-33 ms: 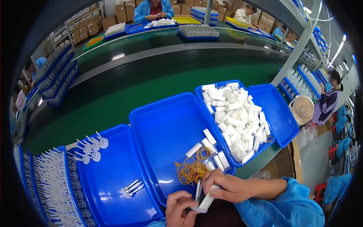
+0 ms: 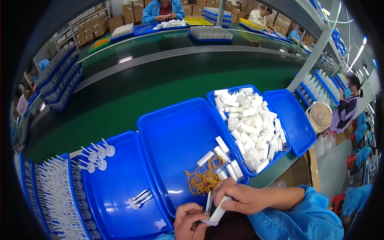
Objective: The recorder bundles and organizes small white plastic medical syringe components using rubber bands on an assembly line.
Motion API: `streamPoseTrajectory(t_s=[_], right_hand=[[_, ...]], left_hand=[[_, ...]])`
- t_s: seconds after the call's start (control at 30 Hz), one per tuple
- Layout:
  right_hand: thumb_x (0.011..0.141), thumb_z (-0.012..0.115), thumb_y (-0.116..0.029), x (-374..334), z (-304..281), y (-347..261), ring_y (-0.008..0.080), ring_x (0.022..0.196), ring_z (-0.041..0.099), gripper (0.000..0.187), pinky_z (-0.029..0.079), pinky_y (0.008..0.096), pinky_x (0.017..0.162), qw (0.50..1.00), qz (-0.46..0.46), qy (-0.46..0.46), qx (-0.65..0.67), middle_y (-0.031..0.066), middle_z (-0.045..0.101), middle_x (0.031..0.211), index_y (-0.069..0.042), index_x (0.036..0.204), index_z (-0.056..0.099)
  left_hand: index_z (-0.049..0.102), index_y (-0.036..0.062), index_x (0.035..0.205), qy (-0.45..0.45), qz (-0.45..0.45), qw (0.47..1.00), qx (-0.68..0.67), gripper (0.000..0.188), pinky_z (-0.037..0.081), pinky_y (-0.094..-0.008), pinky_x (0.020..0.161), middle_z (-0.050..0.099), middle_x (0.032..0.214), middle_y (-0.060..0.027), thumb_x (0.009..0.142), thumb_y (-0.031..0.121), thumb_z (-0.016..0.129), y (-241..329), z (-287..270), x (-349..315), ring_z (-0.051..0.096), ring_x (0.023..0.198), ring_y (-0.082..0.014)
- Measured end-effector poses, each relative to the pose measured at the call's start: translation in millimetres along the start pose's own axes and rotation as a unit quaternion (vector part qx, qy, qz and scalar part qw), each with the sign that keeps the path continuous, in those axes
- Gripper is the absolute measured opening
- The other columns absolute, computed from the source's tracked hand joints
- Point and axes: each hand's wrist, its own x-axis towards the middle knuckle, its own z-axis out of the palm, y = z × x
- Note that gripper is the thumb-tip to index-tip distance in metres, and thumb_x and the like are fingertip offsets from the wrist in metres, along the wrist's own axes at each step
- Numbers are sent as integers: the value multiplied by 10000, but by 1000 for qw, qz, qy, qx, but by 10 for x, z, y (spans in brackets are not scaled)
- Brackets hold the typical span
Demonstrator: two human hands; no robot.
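Close to my body, above the near edge of the middle tray, my right hand is closed round a white rectangular piece. My left hand pinches the lower end of the same piece. A thin white-and-dark stick stands up between the two hands; which fingers hold it is hidden. Just beyond my fingers, orange rubber bands lie in a tangle in the blue middle tray. Several loose white pieces lie beside the bands.
A blue tray heaped with white pieces stands right of the middle one. The left tray holds short sticks and clear round-based stems. Racked stems stand farther left. Behind runs a green conveyor belt; people work across it.
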Motion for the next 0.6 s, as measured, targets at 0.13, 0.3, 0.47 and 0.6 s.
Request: streamPoseTrajectory(t_s=[0.13,0.3,0.47,0.6], right_hand=[[891,479,-231,334,-305,-30,284,990,507,259,363,390,866,987,-66,-42,-142,122,541,1020,-72,1091,520],[737,605,-102,849,-675,313,269,944,554,278,433,377,816,870,4,-115,-479,102,590,986,-63,1012,589],[651,680,-128,1051,-650,542,248,923,543,284,425,369,805,815,42,-140,-561,69,587,909,-103,927,613],[650,685,-144,1002,-710,403,216,946,524,239,375,361,802,843,-54,-70,-530,31,584,879,-131,883,634]], left_hand=[[523,25,917,44,-78,995,-39,179,393,-308,849,454,1043,-132,761,-20,599,9,-38,-3,466,988,-230],[533,32,921,65,-38,996,53,206,346,-385,932,486,1138,-184,747,-19,630,-46,-64,23,428,1137,-296],[603,19,859,70,-23,988,139,137,338,-408,932,586,985,-140,734,0,655,147,-92,115,469,1094,-315],[637,22,834,68,-11,989,130,93,337,-410,921,623,831,-93,742,4,647,164,-83,148,493,1037,-295]])
